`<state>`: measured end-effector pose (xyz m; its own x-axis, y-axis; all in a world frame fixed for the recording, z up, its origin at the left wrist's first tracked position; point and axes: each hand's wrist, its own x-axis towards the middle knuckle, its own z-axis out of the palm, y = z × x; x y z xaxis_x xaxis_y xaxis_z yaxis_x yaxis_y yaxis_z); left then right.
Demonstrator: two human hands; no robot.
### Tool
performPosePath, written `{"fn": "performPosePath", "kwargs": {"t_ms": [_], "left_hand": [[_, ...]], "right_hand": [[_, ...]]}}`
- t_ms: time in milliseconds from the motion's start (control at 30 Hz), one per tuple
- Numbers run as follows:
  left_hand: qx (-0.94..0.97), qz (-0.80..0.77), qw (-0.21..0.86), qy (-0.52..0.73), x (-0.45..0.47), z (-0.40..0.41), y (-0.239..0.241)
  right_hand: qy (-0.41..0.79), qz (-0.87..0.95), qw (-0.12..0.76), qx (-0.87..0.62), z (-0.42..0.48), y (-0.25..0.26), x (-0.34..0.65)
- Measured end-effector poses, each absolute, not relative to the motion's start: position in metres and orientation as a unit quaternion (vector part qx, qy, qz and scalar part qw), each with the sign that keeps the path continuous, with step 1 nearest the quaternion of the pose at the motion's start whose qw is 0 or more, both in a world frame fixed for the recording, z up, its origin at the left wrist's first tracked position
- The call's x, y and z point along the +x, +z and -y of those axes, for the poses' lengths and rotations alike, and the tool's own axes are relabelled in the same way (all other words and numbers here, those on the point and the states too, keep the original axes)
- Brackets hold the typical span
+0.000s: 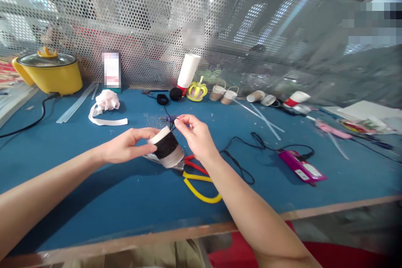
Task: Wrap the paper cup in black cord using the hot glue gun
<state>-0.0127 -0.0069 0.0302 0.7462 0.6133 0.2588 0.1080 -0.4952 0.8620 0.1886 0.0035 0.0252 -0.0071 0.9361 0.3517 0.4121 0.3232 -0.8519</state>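
Observation:
My left hand [133, 144] is closed around the rim side of a paper cup [173, 158], tilted over the table. A wide black band [167, 144] wraps the cup; below it the wall is greyish. My right hand [195, 134] pinches a thin black cord [170, 127] at the cup's upper edge. The cord runs back toward a small black coil [162, 99]. Just behind the right fingers lies a dark blue tool [171, 119], partly hidden. Scissors [201, 196] with red and yellow handles lie under the cup and right forearm.
A yellow electric pot [59, 76] stands back left, near crumpled white strip material [107, 99]. Along the perforated screen are stacked white cups [189, 70], a yellow crown-like piece [197, 91] and small baskets [217, 92]. A purple power strip [290, 161] and pink glue gun [333, 130] lie right.

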Motion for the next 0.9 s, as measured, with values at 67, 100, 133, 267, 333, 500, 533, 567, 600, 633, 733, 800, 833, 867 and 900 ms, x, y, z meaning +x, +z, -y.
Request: {"fn": "performPosePath", "kwargs": {"t_ms": [67, 100, 133, 267, 333, 500, 533, 567, 600, 633, 733, 800, 833, 867, 900], "left_hand": [[0.818, -0.218, 0.453, 0.281, -0.013, 0.008, 0.031], [0.817, -0.217, 0.453, 0.282, -0.013, 0.008, 0.031], [0.817, -0.217, 0.452, 0.283, -0.013, 0.008, 0.031], [0.817, -0.215, 0.451, 0.288, -0.012, 0.008, 0.031], [0.817, -0.209, 0.451, 0.293, -0.012, 0.008, 0.031], [0.817, -0.19, 0.456, 0.297, -0.012, 0.008, 0.031], [0.818, -0.19, 0.456, 0.293, -0.012, 0.007, 0.031], [0.82, -0.189, 0.455, 0.29, -0.013, 0.007, 0.031], [0.821, -0.192, 0.453, 0.29, -0.013, 0.007, 0.031], [0.823, -0.195, 0.45, 0.287, -0.013, 0.006, 0.031], [0.829, -0.208, 0.44, 0.275, -0.014, 0.005, 0.03], [0.83, -0.228, 0.435, 0.266, -0.013, 0.006, 0.03], [0.827, -0.244, 0.432, 0.264, -0.012, 0.006, 0.03], [0.823, -0.264, 0.43, 0.261, -0.01, 0.008, 0.03], [0.816, -0.289, 0.427, 0.26, -0.008, 0.009, 0.029]], "right_hand": [[0.273, 0.659, 0.474, -0.516, -0.003, 0.025, 0.188], [0.273, 0.661, 0.471, -0.516, -0.002, 0.026, 0.187], [0.273, 0.663, 0.469, -0.516, -0.002, 0.026, 0.187], [0.281, 0.671, 0.458, -0.511, 0.001, 0.025, 0.184], [0.309, 0.667, 0.451, -0.507, 0.003, 0.025, 0.182], [0.401, 0.636, 0.421, -0.507, 0.006, 0.02, 0.179], [0.416, 0.628, 0.421, -0.505, 0.006, 0.018, 0.178], [0.429, 0.62, 0.423, -0.502, 0.006, 0.017, 0.178], [0.44, 0.613, 0.426, -0.499, 0.005, 0.015, 0.178], [0.445, 0.608, 0.429, -0.497, 0.004, 0.014, 0.178], [0.431, 0.608, 0.44, -0.502, 0.003, 0.013, 0.177], [0.393, 0.622, 0.438, -0.516, 0.003, 0.014, 0.176], [0.367, 0.634, 0.433, -0.525, 0.003, 0.014, 0.176], [0.339, 0.646, 0.427, -0.535, 0.004, 0.014, 0.175], [0.309, 0.658, 0.422, -0.542, 0.005, 0.013, 0.173]]}}
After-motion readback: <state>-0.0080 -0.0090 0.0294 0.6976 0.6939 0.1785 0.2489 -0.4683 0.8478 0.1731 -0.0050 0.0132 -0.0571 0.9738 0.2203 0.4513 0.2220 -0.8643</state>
